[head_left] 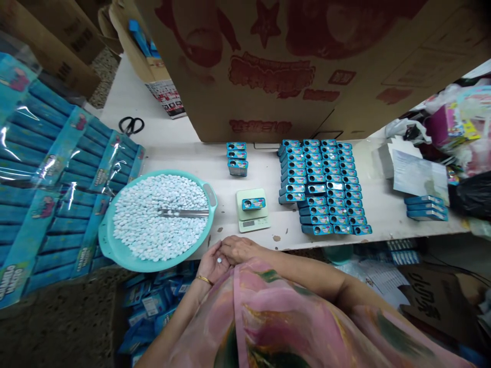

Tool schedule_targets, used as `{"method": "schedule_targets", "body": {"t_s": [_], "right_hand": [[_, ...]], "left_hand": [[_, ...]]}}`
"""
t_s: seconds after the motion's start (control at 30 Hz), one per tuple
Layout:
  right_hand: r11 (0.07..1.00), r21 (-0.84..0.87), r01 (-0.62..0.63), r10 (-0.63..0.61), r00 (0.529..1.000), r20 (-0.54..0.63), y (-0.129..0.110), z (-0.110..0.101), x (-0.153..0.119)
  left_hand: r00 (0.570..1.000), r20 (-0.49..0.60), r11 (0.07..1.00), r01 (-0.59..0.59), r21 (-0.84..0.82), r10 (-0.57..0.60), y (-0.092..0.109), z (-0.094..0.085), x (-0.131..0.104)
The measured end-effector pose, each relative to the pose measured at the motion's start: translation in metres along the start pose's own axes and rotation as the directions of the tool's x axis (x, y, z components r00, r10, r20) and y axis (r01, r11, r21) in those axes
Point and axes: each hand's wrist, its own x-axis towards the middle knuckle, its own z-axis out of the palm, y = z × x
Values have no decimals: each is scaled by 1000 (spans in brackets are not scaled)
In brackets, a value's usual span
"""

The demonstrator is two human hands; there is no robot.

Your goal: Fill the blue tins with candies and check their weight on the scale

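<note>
My left hand (210,265) is palm up and cupped at the table's front edge, with a small pale candy (219,260) in it. My right hand (241,249) lies palm down across the left fingers, its own fingers stretched out and partly hidden. Just beyond both hands, a blue candy box (253,204) rests on a small digital scale (253,225). To the left, a turquoise basin (146,266) is full of similar candies, with a clear scoop or tube (184,213) lying in them.
Several filled-looking boxes (316,189) stand in rows at right, and a short stack of boxes (238,166) is behind the scale. A large carton (268,112) blocks the back. Scissors (131,125) lie at back left, beside wrapped blue packs (57,179). More boxes (426,208) sit far right.
</note>
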Motion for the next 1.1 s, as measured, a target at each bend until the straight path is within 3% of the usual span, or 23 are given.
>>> {"method": "schedule_targets", "body": {"t_s": [0.2,0.3,0.37,0.43,0.5,0.63,0.8,0.9,0.93,1.03,1.1], "right_hand": [[998,57,41,-39,999,-23,1,0,1],[992,121,26,-4,984,-179,10,-6,-4],[984,175,-41,102,929,-357,24,-17,-9],[968,222,-114,214,837,-503,43,-33,-15],[954,246,-170,283,776,-563,63,-48,-18],[946,275,-173,298,799,-522,90,-61,-19],[895,431,-118,362,757,-544,79,-55,-18],[879,476,-7,275,824,-495,71,-58,-17],[882,472,-11,275,825,-493,72,-60,-17],[904,380,-196,384,764,-519,86,-69,-22],[915,237,-327,402,790,-462,97,-72,-27]], "left_hand": [[1000,21,1000,4,26,-5,0,-1,3],[998,62,1000,-11,11,10,1,-2,7],[994,98,999,-44,-17,45,3,-1,10],[991,107,996,-83,-26,85,5,0,12],[988,104,994,-110,-20,111,7,2,13],[985,111,991,-133,-26,135,9,5,14],[988,117,995,-96,-16,97,6,13,14],[986,150,997,-73,-11,74,6,23,17],[984,160,997,-75,-7,75,7,27,18],[982,154,993,-116,18,112,14,33,21],[979,124,985,-167,32,162,22,32,20]]}}
